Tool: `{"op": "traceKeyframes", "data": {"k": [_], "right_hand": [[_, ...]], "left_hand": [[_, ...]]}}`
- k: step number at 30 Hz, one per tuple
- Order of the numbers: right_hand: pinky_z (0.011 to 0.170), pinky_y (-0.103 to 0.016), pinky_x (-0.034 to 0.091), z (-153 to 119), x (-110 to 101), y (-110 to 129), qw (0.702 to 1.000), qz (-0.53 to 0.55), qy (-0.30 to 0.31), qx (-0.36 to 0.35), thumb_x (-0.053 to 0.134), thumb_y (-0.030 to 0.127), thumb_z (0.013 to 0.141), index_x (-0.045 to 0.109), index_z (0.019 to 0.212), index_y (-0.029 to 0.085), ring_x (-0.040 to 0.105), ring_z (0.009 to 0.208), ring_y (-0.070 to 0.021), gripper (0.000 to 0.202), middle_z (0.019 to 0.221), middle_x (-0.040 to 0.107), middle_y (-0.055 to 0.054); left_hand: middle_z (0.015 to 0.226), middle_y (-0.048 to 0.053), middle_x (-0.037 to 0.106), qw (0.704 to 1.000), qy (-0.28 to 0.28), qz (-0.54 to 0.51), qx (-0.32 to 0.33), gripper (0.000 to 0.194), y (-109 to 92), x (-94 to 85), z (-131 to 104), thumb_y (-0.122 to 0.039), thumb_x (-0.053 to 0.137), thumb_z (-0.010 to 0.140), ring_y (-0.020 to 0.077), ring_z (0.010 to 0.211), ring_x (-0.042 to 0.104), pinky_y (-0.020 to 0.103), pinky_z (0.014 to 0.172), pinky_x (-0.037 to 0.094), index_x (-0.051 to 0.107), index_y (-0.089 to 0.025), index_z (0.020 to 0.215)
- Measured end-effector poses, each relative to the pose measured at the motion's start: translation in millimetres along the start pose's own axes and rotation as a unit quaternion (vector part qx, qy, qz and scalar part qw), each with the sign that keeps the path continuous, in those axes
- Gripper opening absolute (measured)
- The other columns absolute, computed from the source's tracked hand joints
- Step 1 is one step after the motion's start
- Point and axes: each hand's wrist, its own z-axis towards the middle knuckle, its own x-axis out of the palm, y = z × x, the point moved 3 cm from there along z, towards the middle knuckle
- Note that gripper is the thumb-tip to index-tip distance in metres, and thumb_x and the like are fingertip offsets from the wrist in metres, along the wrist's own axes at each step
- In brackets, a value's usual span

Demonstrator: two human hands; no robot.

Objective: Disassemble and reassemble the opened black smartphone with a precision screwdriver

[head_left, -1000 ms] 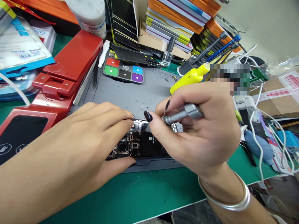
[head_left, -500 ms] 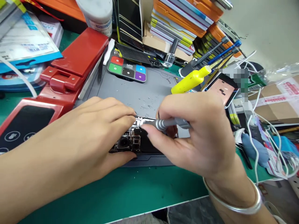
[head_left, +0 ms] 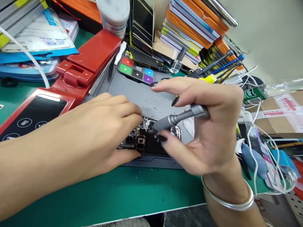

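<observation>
A phone (head_left: 156,143) with its back off lies on the grey work mat (head_left: 139,97), showing its camera lenses and black battery. My left hand (head_left: 111,123) is closed around the phone's left end, thumb on the near edge and fingers on the far edge. Over the phone, my right hand (head_left: 210,126) has a grey screwdriver (head_left: 175,119). Its cap end rests against the hand near the palm, with the index finger and thumb spread away from the shaft. The screwdriver points down left at the phone's metal-plated part beside the cameras; its tip is hard to make out.
A red device with a dark panel (head_left: 35,116) stands at left. A colour-blocked tray (head_left: 136,71) lies at the mat's far side. Behind are a white tub (head_left: 113,15), stacked boxes (head_left: 189,28) and a yellow bottle (head_left: 210,78). White cables (head_left: 254,157) lie at right.
My right hand's fingers have spread from their pinch on the screwdriver, and the screwdriver now shows more fully. My left hand keeps its hold on the phone. The view has shifted slightly.
</observation>
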Motion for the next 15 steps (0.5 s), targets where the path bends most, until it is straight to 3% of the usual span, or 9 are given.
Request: {"op": "traceKeyframes", "data": {"k": [5,12,15], "right_hand": [[0.113,-0.049,0.049,-2.0,-2.9,4.2,0.998,-0.002,-0.023,0.057,0.053,0.001,0.065,0.047,0.104,0.028,0.062,0.124,-0.0270,0.048,0.122,0.064,-0.005],[0.110,-0.047,0.051,-3.1,-3.4,5.1,0.999,0.003,-0.038,0.036,0.054,0.002,0.067,0.047,0.102,0.026,0.064,0.117,-0.0256,0.043,0.112,0.063,-0.006],[0.099,-0.046,0.055,-3.6,0.3,2.7,0.998,-0.012,-0.058,0.033,0.062,0.005,0.070,0.047,0.099,0.026,0.067,0.107,-0.0251,0.039,0.103,0.061,-0.003]], "left_hand": [[0.101,0.008,0.073,0.999,-0.022,0.036,0.021,0.039,0.0,0.1,-0.5,-0.058,0.060,0.085,0.0295,0.085,0.066,0.045,0.068,0.052,0.070,-0.023,0.099],[0.104,0.007,0.072,1.000,-0.017,0.013,0.009,0.038,1.2,0.7,-0.8,-0.056,0.060,0.086,0.0306,0.089,0.067,0.046,0.071,0.052,0.070,-0.024,0.105],[0.105,0.008,0.072,1.000,-0.017,0.010,0.010,0.037,0.8,0.9,-1.3,-0.055,0.057,0.089,0.0313,0.090,0.068,0.046,0.071,0.052,0.070,-0.024,0.104]]}}
